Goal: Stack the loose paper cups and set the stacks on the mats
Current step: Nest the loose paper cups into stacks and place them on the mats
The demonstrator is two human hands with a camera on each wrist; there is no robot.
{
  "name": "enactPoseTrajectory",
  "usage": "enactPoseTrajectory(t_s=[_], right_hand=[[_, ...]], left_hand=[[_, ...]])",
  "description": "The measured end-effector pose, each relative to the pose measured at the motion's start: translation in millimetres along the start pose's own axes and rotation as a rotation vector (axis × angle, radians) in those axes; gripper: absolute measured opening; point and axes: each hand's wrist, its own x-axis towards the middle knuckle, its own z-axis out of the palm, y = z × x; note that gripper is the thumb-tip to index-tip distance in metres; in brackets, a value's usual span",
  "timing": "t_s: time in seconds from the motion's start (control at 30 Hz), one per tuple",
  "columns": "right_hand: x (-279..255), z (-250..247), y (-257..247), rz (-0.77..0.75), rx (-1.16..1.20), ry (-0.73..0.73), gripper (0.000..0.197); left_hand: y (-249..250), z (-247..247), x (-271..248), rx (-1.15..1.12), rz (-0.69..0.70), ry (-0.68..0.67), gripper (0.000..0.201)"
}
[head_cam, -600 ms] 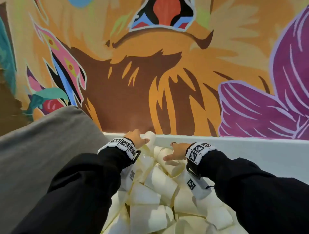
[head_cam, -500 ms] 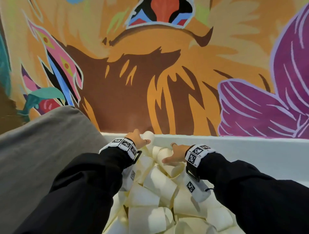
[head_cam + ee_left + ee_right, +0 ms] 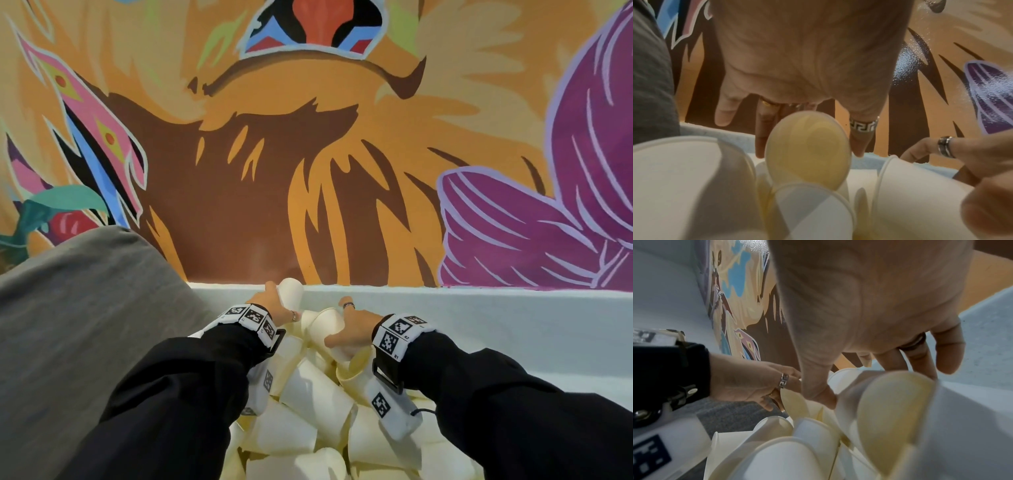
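Note:
A heap of loose white paper cups [image 3: 318, 404] fills the space below both wrists. My left hand [image 3: 279, 301] grips one white cup [image 3: 291, 293] at the far end of the heap, base up against the wall; its open mouth [image 3: 807, 151] faces the left wrist camera between my fingers [image 3: 857, 142]. My right hand [image 3: 346, 323] holds a second cup [image 3: 323, 323] just right of it, thumb [image 3: 818, 395] on one side and fingers [image 3: 920, 363] on the other. No mats are in view.
A painted mural wall [image 3: 308, 188] rises right behind the cups. A grey cushion [image 3: 85, 325] slopes along the left. A pale ledge [image 3: 513, 329] runs to the right. My black sleeves [image 3: 513, 411] cover part of the heap.
My right hand has wrapped further round its cup and shifted slightly left towards the left hand. The left hand keeps its cup in about the same place.

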Motion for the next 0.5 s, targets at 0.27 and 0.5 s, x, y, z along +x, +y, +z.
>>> enactPoseTrajectory(t_s=[0.27,0.5], right_hand=[[-0.3,-8.2,3.6,-0.065,0.102,0.048,0.09],[-20.3,-45.1,5.5,-0.165,0.221,0.211,0.074]], left_hand=[[-4.8,-19.4,-5.0,-0.026,0.018,0.068,0.069],[-15.0,-64.7,-28.2,-0.168,0.111,0.155,0.052]])
